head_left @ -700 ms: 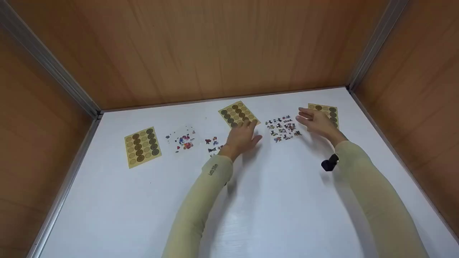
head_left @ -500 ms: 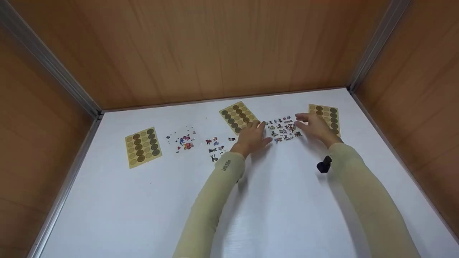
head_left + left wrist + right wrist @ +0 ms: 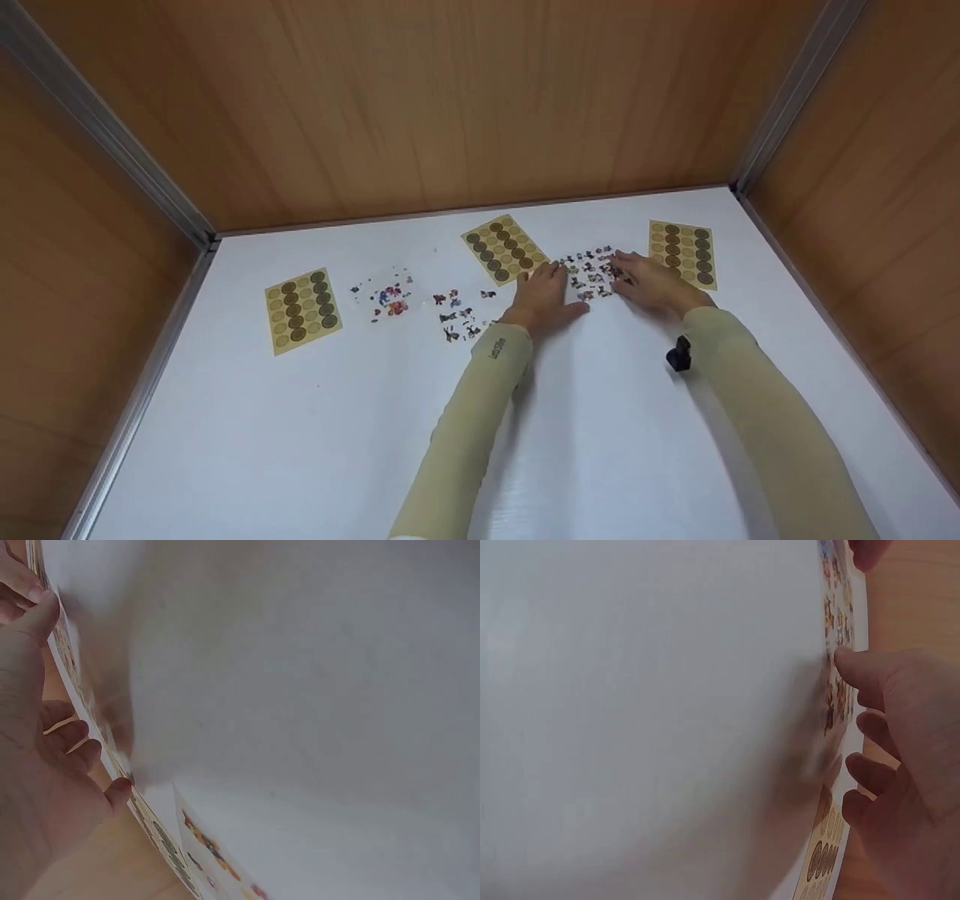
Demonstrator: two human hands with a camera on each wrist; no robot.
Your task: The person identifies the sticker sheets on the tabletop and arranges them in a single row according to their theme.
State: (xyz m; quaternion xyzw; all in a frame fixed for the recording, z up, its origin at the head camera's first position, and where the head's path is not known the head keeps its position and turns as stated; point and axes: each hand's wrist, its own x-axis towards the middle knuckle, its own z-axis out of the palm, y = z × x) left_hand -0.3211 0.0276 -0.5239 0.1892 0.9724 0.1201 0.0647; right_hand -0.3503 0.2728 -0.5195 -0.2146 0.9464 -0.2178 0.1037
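Note:
A clear sheet of small colourful stickers lies flat on the white table between the two hands. At its left side is my left hand, fingers spread and thumb pointing right toward its near edge. My right hand reaches over the right side of that sheet, its fingertips at the stickers. In the right wrist view, the thumb is beside the sticker sheet, and the fingers are loosely bent with nothing visible in them. Whether either hand touches the sheet is hard to tell.
Yellow sheets of round stickers lie at the left, behind the left hand and at the right. Two more clear sticker sheets lie left of the hands. Wooden walls enclose the table.
My left hand has moved right, off the middle yellow sheet and toward the clear sticker sheet. My right hand has come down and nearer, onto that sheet's right side.

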